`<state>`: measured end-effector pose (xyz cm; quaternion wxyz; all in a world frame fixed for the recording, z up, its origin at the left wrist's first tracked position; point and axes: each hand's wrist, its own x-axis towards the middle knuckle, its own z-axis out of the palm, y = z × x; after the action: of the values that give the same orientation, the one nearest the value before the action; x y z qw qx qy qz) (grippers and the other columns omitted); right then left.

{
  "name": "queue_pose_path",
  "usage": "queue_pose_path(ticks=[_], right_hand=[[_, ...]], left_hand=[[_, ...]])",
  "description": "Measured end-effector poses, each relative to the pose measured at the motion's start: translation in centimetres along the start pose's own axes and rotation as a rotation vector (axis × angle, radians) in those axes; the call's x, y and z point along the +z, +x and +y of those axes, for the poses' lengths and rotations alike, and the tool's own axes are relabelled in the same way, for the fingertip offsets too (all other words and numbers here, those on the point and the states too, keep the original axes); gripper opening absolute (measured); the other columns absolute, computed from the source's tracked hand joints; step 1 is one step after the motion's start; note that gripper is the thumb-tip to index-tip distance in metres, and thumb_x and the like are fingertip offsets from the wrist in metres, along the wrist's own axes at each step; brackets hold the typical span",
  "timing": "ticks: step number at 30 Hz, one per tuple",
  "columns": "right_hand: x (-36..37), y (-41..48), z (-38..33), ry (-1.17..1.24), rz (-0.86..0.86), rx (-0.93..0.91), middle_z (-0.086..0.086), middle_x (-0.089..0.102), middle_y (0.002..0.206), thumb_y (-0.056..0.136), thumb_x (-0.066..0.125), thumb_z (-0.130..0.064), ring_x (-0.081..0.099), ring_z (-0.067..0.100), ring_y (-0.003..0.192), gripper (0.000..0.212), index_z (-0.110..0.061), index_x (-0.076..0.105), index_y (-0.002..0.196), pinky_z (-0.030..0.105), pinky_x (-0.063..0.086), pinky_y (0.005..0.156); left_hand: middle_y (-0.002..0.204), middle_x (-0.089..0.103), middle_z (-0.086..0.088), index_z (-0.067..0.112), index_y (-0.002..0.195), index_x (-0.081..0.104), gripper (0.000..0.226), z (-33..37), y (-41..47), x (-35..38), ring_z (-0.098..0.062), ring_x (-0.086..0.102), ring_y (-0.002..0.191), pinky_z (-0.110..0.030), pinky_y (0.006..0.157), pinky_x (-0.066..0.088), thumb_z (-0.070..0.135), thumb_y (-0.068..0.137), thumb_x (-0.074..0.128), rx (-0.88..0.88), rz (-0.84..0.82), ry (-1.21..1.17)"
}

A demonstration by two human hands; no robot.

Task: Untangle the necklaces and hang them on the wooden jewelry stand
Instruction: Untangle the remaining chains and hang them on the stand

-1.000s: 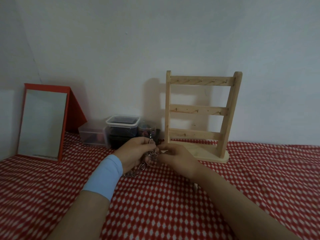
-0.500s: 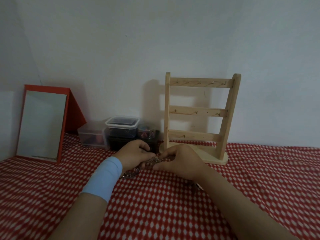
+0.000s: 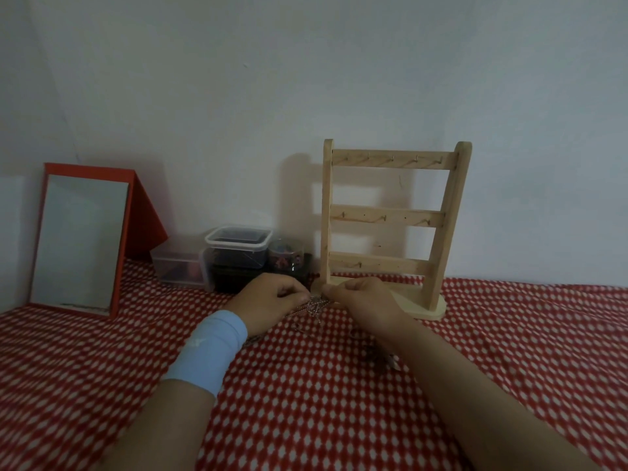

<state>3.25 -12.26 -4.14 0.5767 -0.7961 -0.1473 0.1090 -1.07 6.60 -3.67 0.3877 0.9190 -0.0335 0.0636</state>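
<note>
A tangle of thin silver necklaces [image 3: 315, 305] lies low over the red checked cloth between my hands. My left hand [image 3: 268, 304], with a light blue wristband, pinches the chains from the left. My right hand [image 3: 363, 302] pinches them from the right. More chain trails under my left wrist and under my right forearm [image 3: 377, 358]. The wooden jewelry stand [image 3: 390, 219] stands upright just behind my right hand, against the wall, with three rails of small hooks that all hang bare.
A red-framed mirror [image 3: 81, 239] leans at the back left. Clear plastic boxes [image 3: 238, 248] and a small jar [image 3: 285, 258] sit by the wall, left of the stand. The red and white checked cloth [image 3: 339, 402] covers the whole surface.
Both hands have sunk from a raised hold down close to the cloth with the tangle, and they now pull the chains slightly apart.
</note>
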Motion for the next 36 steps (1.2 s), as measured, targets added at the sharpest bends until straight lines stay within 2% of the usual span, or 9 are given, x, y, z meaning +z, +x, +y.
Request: queue_pose_path(ticks=[3, 6, 9, 12, 15, 19, 24, 30, 36], right_hand=[[-0.8, -0.1, -0.3, -0.028, -0.077, 0.041, -0.006, 0.056, 0.051, 0.092, 0.069, -0.047, 0.052, 0.006, 0.041, 0.048, -0.005, 0.064, 0.069, 0.015, 0.039, 0.046], [-2.2, -0.5, -0.7, -0.036, -0.163, 0.065, -0.012, 0.056, 0.048, 0.092, 0.072, -0.038, 0.049, -0.002, 0.038, 0.036, -0.002, 0.074, 0.093, 0.01, 0.036, 0.04], [-2.4, -0.3, -0.5, -0.18, -0.171, 0.001, -0.016, 0.071, 0.065, 0.092, 0.071, -0.035, 0.063, -0.01, 0.054, 0.02, -0.017, 0.079, 0.091, 0.004, 0.04, 0.048], [-1.8, 0.0, -0.4, -0.349, -0.145, -0.08, -0.014, 0.075, 0.082, 0.095, 0.066, -0.044, 0.068, -0.007, 0.075, 0.025, -0.024, 0.077, 0.084, 0.01, 0.044, 0.067], [-1.3, 0.0, -0.1, -0.305, -0.174, -0.108, -0.009, 0.067, 0.071, 0.103, 0.054, -0.038, 0.062, 0.002, 0.063, 0.031, -0.017, 0.07, 0.086, 0.016, 0.046, 0.062], [-0.6, 0.0, 0.4, 0.009, -0.303, -0.072, -0.006, 0.053, 0.059, 0.106, 0.05, -0.03, 0.043, 0.008, 0.045, 0.029, -0.004, 0.063, 0.107, 0.02, 0.036, 0.044], [-0.4, 0.3, 0.7, -0.187, -0.183, -0.274, -0.005, 0.075, 0.099, 0.087, 0.08, -0.029, 0.07, 0.009, 0.089, 0.018, -0.026, 0.076, 0.104, 0.017, 0.054, 0.08], [-0.3, 0.4, 1.1, -0.037, -0.132, -0.275, -0.007, 0.079, 0.094, 0.091, 0.073, -0.017, 0.073, 0.005, 0.088, 0.011, -0.016, 0.082, 0.098, 0.012, 0.054, 0.075], [-0.5, 0.5, 0.9, -0.014, -0.098, -0.194, -0.009, 0.078, 0.086, 0.096, 0.067, -0.027, 0.072, 0.0, 0.081, 0.019, -0.015, 0.081, 0.091, 0.01, 0.05, 0.072]], left_hand=[[0.086, 0.072, 0.011, 0.03, 0.097, 0.07, 0.012, 0.0, -0.1, 0.0, 0.002, 0.066, 0.081, -0.016, 0.077, 0.047, 0.038, 0.088, 0.069, -0.028, -0.032, -0.083], [0.077, 0.072, 0.009, 0.028, 0.093, 0.069, 0.01, 0.0, -0.4, -0.5, 0.003, 0.066, 0.072, -0.01, 0.068, 0.046, 0.03, 0.084, 0.075, -0.003, -0.052, -0.073], [0.079, 0.072, 0.015, 0.031, 0.091, 0.072, 0.005, -0.1, -0.4, -0.9, 0.006, 0.066, 0.077, -0.009, 0.072, 0.046, 0.029, 0.086, 0.073, 0.01, -0.077, -0.023], [0.092, 0.072, 0.014, 0.028, 0.092, 0.075, 0.013, -0.1, -0.1, -0.5, 0.002, 0.065, 0.088, -0.018, 0.085, 0.048, 0.034, 0.092, 0.064, -0.009, -0.08, 0.072], [0.081, 0.071, 0.007, 0.016, 0.089, 0.076, 0.028, -0.2, 0.2, 0.0, -0.006, 0.064, 0.078, -0.024, 0.079, 0.049, 0.035, 0.097, 0.057, -0.04, -0.053, 0.061], [0.082, 0.072, -0.002, 0.018, 0.081, 0.074, 0.032, -0.2, 0.2, 0.4, -0.012, 0.066, 0.079, -0.028, 0.079, 0.051, 0.038, 0.098, 0.055, -0.071, -0.053, -0.027], [0.093, 0.073, 0.008, 0.027, 0.094, 0.074, 0.022, -0.1, 0.3, 0.6, -0.006, 0.066, 0.09, -0.024, 0.085, 0.049, 0.039, 0.096, 0.057, -0.109, -0.032, -0.115], [0.096, 0.072, 0.005, 0.027, 0.104, 0.066, 0.019, -0.5, 0.3, 0.7, -0.01, 0.066, 0.096, -0.029, 0.092, 0.05, 0.04, 0.091, 0.064, -0.136, -0.084, -0.272], [0.097, 0.071, 0.009, 0.028, 0.101, 0.07, 0.02, -1.0, 0.3, 0.6, -0.002, 0.066, 0.092, -0.02, 0.088, 0.051, 0.023, 0.083, 0.077, 0.009, -0.012, -0.104]])
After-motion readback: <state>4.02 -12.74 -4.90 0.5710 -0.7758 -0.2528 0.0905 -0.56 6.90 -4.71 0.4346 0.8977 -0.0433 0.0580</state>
